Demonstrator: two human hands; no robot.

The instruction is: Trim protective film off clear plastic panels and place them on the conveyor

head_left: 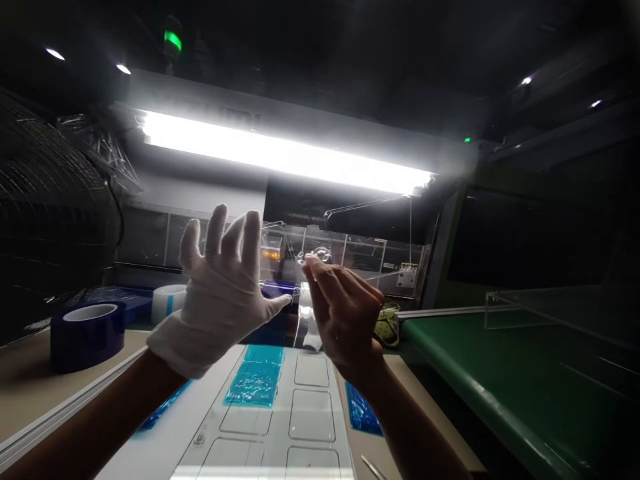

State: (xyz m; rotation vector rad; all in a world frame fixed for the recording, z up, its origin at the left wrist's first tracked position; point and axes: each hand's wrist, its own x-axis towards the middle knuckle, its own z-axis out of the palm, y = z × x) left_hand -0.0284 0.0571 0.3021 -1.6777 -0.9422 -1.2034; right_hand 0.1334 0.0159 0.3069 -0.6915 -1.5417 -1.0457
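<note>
My left hand [220,293], in a white glove, is raised left of centre with fingers spread and thumb stretched out to the right. I see nothing gripped in it. Bare and also raised, my right hand [345,307] has its fingertips pinched on a small clear plastic piece [323,255] with a rounded, ring-like shape. The piece's full outline is lost against the background. Below both hands lies a white board [313,373] printed with rounded rectangles. A turquoise film-like packet [255,377] rests on its far left part.
A purple tape roll [87,340] and a white roll [167,303] stand at left near a dark fan [50,220]. A lit tube lamp [285,153] hangs ahead. Blue film [363,407] and a pen-like tool [373,467] lie right. A green conveyor belt [500,373] runs along the right.
</note>
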